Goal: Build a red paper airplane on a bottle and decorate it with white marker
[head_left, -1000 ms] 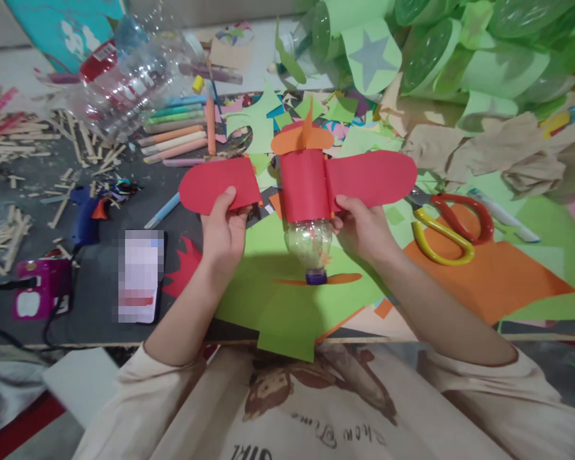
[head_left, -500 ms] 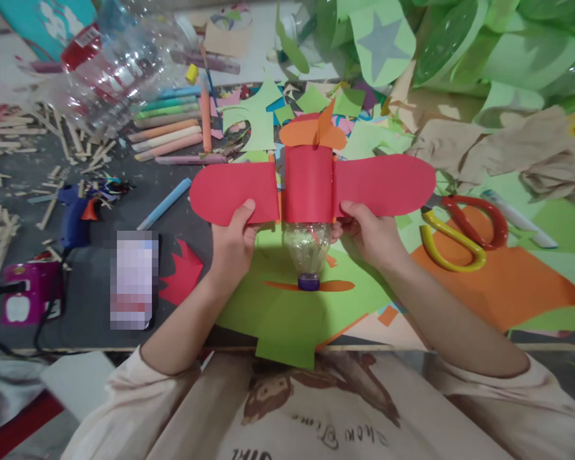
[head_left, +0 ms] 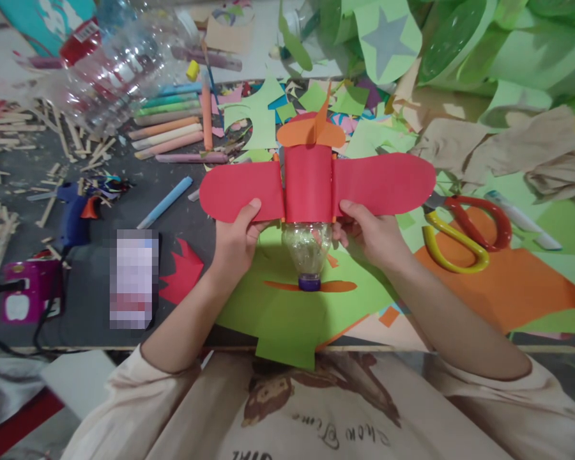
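Observation:
A plastic bottle wrapped in red paper [head_left: 308,185] lies in front of me, its clear neck [head_left: 306,246] and purple cap [head_left: 309,282] toward me. Orange tail pieces [head_left: 297,134] stand at its far end. My left hand [head_left: 237,249] pinches a red paper wing [head_left: 242,188], thumb on top, with the wing's inner edge against or very close to the bottle's left side. On the other side, my right hand [head_left: 371,236] grips the second red wing [head_left: 388,183] near the bottle. Across the cap lies an orange paper strip [head_left: 339,286].
Scissors [head_left: 460,252] rest on orange paper at the right. Left of my hands are a phone [head_left: 133,281], a glue gun [head_left: 74,214], a red paper scrap [head_left: 182,275] and a blue marker [head_left: 165,202]. Pens, paper scraps and clear bottles [head_left: 119,76] crowd the back.
My left hand has moved right with its wing, closing the gap between the wing and the bottle's side. My right hand and the other wing have stayed nearly still.

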Demonstrator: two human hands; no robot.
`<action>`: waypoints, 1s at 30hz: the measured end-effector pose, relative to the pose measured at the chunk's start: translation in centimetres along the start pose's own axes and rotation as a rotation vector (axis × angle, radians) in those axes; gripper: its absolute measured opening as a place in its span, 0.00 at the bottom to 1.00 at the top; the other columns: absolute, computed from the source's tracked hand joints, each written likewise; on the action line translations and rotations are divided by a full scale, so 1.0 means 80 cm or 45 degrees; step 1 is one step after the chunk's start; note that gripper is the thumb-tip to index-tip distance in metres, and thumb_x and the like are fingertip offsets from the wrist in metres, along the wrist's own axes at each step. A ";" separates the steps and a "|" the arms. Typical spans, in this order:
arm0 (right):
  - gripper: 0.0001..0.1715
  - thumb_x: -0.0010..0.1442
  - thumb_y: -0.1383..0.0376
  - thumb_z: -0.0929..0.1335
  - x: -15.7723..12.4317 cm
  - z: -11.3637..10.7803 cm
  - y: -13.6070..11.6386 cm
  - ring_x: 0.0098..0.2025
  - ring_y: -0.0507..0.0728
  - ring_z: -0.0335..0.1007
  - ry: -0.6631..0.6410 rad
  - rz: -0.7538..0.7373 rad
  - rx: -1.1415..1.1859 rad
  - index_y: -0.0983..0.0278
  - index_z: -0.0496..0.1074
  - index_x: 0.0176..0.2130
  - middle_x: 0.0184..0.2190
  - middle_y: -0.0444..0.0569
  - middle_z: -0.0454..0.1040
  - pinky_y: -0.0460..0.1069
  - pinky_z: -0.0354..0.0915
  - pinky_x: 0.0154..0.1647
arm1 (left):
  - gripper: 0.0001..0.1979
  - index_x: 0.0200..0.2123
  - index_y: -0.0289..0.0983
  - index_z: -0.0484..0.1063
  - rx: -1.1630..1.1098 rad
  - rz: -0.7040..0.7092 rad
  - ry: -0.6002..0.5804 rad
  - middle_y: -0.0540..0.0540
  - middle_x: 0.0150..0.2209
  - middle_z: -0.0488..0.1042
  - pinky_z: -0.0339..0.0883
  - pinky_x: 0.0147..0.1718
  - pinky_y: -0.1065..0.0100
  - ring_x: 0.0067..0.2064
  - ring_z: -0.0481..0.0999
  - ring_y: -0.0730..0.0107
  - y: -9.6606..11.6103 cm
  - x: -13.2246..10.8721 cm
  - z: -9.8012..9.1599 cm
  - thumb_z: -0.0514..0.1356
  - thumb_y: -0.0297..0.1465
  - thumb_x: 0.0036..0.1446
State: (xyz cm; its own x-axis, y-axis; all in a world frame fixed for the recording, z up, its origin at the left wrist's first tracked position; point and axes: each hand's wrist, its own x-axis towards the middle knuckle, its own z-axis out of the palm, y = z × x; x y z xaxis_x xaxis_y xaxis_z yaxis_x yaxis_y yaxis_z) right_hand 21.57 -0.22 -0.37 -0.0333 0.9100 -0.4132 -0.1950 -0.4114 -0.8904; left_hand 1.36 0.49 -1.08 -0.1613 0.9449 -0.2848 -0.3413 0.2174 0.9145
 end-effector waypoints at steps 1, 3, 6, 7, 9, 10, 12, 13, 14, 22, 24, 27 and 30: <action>0.18 0.55 0.58 0.72 0.000 0.000 0.000 0.16 0.48 0.62 -0.004 -0.002 0.002 0.63 0.73 0.19 0.15 0.45 0.71 0.45 0.62 0.18 | 0.30 0.53 0.42 0.68 -0.004 -0.008 -0.006 0.47 0.45 0.79 0.78 0.47 0.70 0.52 0.79 0.62 0.000 0.000 0.000 0.71 0.36 0.47; 0.18 0.56 0.58 0.71 0.001 0.000 0.000 0.16 0.48 0.62 -0.012 -0.006 0.003 0.63 0.73 0.19 0.15 0.45 0.71 0.45 0.62 0.19 | 0.29 0.54 0.42 0.69 -0.009 -0.018 -0.006 0.47 0.45 0.79 0.78 0.47 0.70 0.51 0.79 0.62 -0.001 0.000 0.001 0.71 0.36 0.47; 0.18 0.57 0.59 0.70 0.000 0.000 0.000 0.16 0.48 0.62 -0.017 -0.006 -0.010 0.63 0.73 0.19 0.15 0.45 0.71 0.45 0.63 0.19 | 0.29 0.54 0.42 0.69 -0.012 -0.003 0.005 0.47 0.46 0.79 0.78 0.48 0.69 0.51 0.79 0.62 -0.001 0.000 0.001 0.70 0.35 0.47; 0.18 0.57 0.59 0.70 0.000 0.000 -0.001 0.16 0.48 0.62 -0.020 -0.007 -0.012 0.63 0.73 0.19 0.15 0.45 0.71 0.45 0.63 0.19 | 0.29 0.54 0.42 0.69 -0.015 0.002 0.000 0.47 0.46 0.79 0.78 0.48 0.69 0.51 0.79 0.62 0.000 0.000 0.002 0.70 0.35 0.48; 0.18 0.57 0.59 0.71 -0.001 0.001 -0.001 0.16 0.48 0.62 -0.027 -0.005 -0.011 0.63 0.73 0.19 0.15 0.45 0.71 0.45 0.62 0.19 | 0.30 0.55 0.41 0.68 -0.023 0.006 -0.022 0.46 0.46 0.79 0.77 0.50 0.68 0.52 0.79 0.61 0.000 0.000 0.002 0.70 0.36 0.48; 0.18 0.57 0.58 0.71 -0.001 0.001 -0.001 0.15 0.48 0.62 -0.028 -0.003 -0.012 0.64 0.73 0.19 0.15 0.45 0.71 0.45 0.62 0.19 | 0.31 0.55 0.41 0.68 -0.030 0.007 -0.032 0.46 0.46 0.79 0.77 0.50 0.68 0.53 0.79 0.61 0.000 0.000 0.002 0.70 0.36 0.48; 0.19 0.57 0.57 0.71 -0.002 0.001 -0.002 0.16 0.48 0.62 -0.024 0.007 -0.023 0.64 0.73 0.19 0.15 0.45 0.71 0.45 0.62 0.19 | 0.32 0.56 0.41 0.67 -0.042 0.012 -0.045 0.46 0.46 0.80 0.77 0.50 0.69 0.52 0.79 0.61 0.000 0.001 0.002 0.70 0.37 0.48; 0.20 0.56 0.57 0.71 -0.002 0.001 -0.002 0.16 0.48 0.62 -0.021 0.013 -0.033 0.64 0.73 0.19 0.15 0.45 0.71 0.45 0.63 0.20 | 0.32 0.56 0.41 0.67 -0.044 0.017 -0.046 0.46 0.46 0.80 0.77 0.50 0.69 0.52 0.79 0.61 -0.001 0.001 0.002 0.71 0.37 0.48; 0.20 0.56 0.56 0.72 -0.002 0.001 -0.002 0.16 0.48 0.62 -0.017 0.018 -0.043 0.64 0.72 0.19 0.15 0.46 0.71 0.45 0.63 0.20 | 0.32 0.56 0.42 0.67 -0.043 0.023 -0.045 0.46 0.46 0.80 0.77 0.50 0.68 0.52 0.79 0.61 -0.001 0.001 0.002 0.70 0.37 0.48; 0.21 0.55 0.54 0.72 -0.001 0.001 -0.004 0.15 0.47 0.60 -0.027 0.018 -0.056 0.63 0.72 0.18 0.15 0.46 0.71 0.45 0.61 0.19 | 0.30 0.55 0.43 0.68 -0.036 0.028 -0.033 0.47 0.47 0.79 0.78 0.47 0.69 0.52 0.79 0.61 -0.002 0.003 0.000 0.70 0.37 0.48; 0.22 0.55 0.55 0.72 -0.002 0.001 -0.004 0.15 0.47 0.59 -0.029 0.017 -0.076 0.63 0.72 0.17 0.15 0.46 0.71 0.45 0.61 0.19 | 0.31 0.55 0.43 0.68 -0.031 0.030 -0.043 0.46 0.46 0.79 0.78 0.48 0.68 0.52 0.79 0.60 -0.001 0.003 0.000 0.71 0.38 0.48; 0.23 0.56 0.54 0.71 -0.003 0.001 -0.004 0.15 0.47 0.58 -0.021 0.031 -0.094 0.63 0.71 0.16 0.15 0.46 0.71 0.46 0.60 0.19 | 0.31 0.55 0.43 0.68 -0.029 0.039 -0.052 0.46 0.46 0.79 0.78 0.48 0.67 0.52 0.79 0.59 0.000 0.003 0.001 0.71 0.38 0.48; 0.23 0.56 0.55 0.71 -0.003 0.002 -0.005 0.15 0.47 0.58 -0.018 0.043 -0.104 0.63 0.71 0.16 0.15 0.46 0.71 0.45 0.61 0.20 | 0.29 0.55 0.43 0.69 -0.031 0.035 -0.044 0.46 0.46 0.80 0.78 0.47 0.69 0.53 0.79 0.60 0.000 0.002 0.001 0.70 0.37 0.49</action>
State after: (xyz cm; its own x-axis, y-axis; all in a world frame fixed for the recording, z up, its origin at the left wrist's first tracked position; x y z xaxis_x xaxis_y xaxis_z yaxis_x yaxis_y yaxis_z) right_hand 21.53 -0.30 0.09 -0.0524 0.8960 -0.4410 -0.1131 -0.4441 -0.8888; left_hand 1.39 0.64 -1.15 -0.1391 0.9583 -0.2496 -0.3600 0.1858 0.9142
